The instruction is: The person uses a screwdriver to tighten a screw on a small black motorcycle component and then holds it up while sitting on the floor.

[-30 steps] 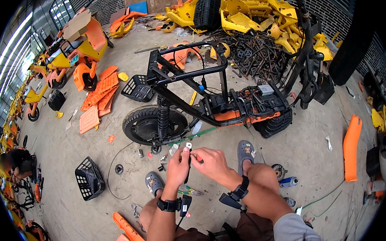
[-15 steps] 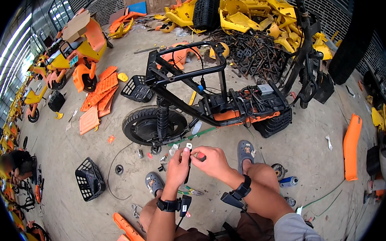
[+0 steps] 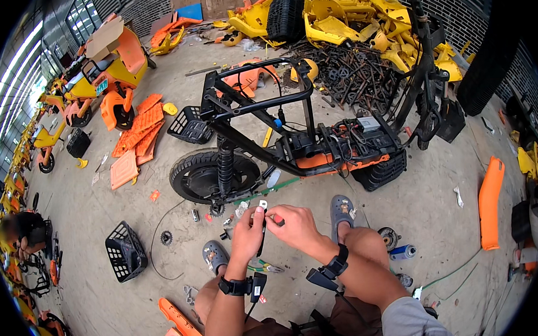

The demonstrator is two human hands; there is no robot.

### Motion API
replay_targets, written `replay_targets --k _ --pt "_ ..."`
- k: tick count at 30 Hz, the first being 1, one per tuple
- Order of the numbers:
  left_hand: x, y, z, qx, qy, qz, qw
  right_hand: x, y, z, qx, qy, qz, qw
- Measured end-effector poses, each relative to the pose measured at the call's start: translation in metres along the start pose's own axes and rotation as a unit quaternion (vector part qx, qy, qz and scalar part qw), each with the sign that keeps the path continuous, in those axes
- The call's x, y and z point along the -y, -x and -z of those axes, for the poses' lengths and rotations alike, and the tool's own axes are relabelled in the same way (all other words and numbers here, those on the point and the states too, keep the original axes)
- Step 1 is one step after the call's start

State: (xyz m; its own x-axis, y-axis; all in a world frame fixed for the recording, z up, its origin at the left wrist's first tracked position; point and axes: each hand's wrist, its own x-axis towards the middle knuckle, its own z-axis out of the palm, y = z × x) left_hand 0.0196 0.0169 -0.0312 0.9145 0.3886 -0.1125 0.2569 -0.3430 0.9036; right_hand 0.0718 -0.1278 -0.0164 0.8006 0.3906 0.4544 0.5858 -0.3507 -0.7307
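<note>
My left hand (image 3: pixel 247 236) is closed on a slim black piece (image 3: pixel 261 247) with a pale metal tab (image 3: pixel 263 204) at its upper end. My right hand (image 3: pixel 294 225) is pinched beside it, fingers wrapped round a small red-and-black handled thing (image 3: pixel 279 222), whose working end is hidden. Both hands are above the floor, in front of a stripped black scooter frame (image 3: pixel 256 110) with rear wheel (image 3: pixel 188 180), exposed wiring and orange lower panel. Pliers (image 3: pixel 269 268) lie below my hands, between my feet; small metal parts and a sprocket (image 3: pixel 166 238) lie nearby.
A black basket (image 3: pixel 124 254) is at left, a blue spray can (image 3: pixel 402 252) and orange panel (image 3: pixel 490 207) at right. Yellow and orange scooters line the left. Behind the frame are piles of yellow plastic (image 3: pixel 334 22) and rusty metal. A co-worker (image 3: pixel 29 229) crouches at far left.
My hands stay almost in place at the black piece, with only very slight finger movement. The view has shifted very slightly.
</note>
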Motion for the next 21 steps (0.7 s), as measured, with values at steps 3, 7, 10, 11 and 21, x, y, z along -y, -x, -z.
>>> replay_targets --k 3,7,10,11,21 --pt "0.005 -0.002 0.0 0.007 0.011 0.005 1.0 0.001 0.0 0.0 0.005 -0.021 -0.032 0.999" --pt "0.005 -0.001 -0.001 0.008 0.017 0.006 1.0 0.001 -0.001 0.003 0.038 -0.05 -0.097 0.993" --pt "0.002 0.0 -0.001 0.005 0.012 -0.003 1.0 -0.002 -0.002 0.004 0.053 -0.067 -0.118 0.989" --pt "0.001 0.0 -0.001 0.004 0.01 -0.005 1.0 -0.002 -0.002 0.004 0.056 -0.07 -0.12 0.989" --pt "0.008 -0.004 0.002 0.021 0.065 0.037 0.997 0.005 -0.002 0.007 0.059 -0.064 -0.081 0.993"
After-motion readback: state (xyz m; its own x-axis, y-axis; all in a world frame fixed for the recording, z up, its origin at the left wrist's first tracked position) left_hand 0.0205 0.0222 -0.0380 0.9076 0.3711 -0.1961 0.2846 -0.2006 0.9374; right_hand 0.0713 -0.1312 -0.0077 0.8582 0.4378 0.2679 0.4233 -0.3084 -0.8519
